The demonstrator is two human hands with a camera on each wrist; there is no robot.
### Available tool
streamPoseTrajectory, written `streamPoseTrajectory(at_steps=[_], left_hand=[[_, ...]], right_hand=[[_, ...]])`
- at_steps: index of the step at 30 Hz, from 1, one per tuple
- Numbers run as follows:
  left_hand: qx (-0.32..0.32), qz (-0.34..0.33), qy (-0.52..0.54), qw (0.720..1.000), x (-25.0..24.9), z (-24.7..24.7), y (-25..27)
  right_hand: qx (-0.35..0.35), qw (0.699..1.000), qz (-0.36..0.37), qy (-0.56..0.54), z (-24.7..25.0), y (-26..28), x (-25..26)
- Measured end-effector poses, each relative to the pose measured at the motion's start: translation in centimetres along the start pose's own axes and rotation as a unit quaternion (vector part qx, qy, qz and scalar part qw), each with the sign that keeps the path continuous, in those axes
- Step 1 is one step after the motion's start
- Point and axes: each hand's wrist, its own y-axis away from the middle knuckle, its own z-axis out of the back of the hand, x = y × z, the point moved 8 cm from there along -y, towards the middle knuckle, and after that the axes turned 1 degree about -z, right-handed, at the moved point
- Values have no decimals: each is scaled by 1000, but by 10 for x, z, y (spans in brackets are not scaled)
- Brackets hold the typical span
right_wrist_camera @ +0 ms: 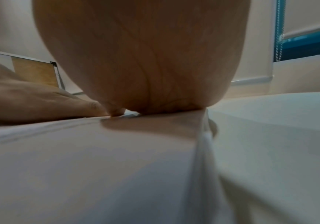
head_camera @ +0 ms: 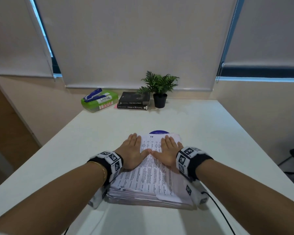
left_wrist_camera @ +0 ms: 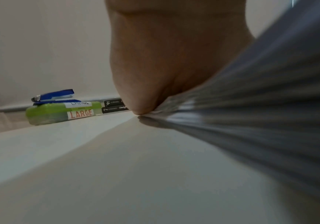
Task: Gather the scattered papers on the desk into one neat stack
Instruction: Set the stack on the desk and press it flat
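White papers [head_camera: 153, 173] sit stacked mid-desk [head_camera: 227, 133]. Left hand [head_camera: 134, 153] and right hand [head_camera: 168, 152] press flat on top, fingers straight, gripping nothing. Likely final squaring; next, tidy the uneven near edges.

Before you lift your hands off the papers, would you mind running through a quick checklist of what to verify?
1. Left hand flat on the paper stack: ok.
2. Right hand flat on top too: ok.
3. Papers in one pile: ok.
4. Edges squared: not ok; near edge looks ragged, sheets stepped.
5. Stray sheets on the desk: none in the head view; ok.
6. Blue round thing peeking out beyond the far edge, paper or not: cannot tell.
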Motion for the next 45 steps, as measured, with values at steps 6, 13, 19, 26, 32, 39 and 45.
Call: streamPoseTrajectory(at_steps=[6,13,19,26,32,39,45], left_hand=[[18,10,-25,999,0,12,1],[20,5,-59,998,6,58,45],[-24,-45,-25,998,-23,53,96],[-1,-14,40,999,-43,-16,113],[1,9,30,999,-44,-32,119],[-20,8,17,1000,-43,-41,115],[-28,5,19,999,-43,-40,114]], right_hand=[[3,1000,8,14,9,1,2],[-72,995,73,9,59,46,-4],[-37,994,107,11,52,108,6],[-2,999,39,-17,-18,138,8],[-16,999,13,-44,-34,135,7],[-29,999,-6,-38,-45,126,6],[-19,999,-20,-21,-39,132,10]])
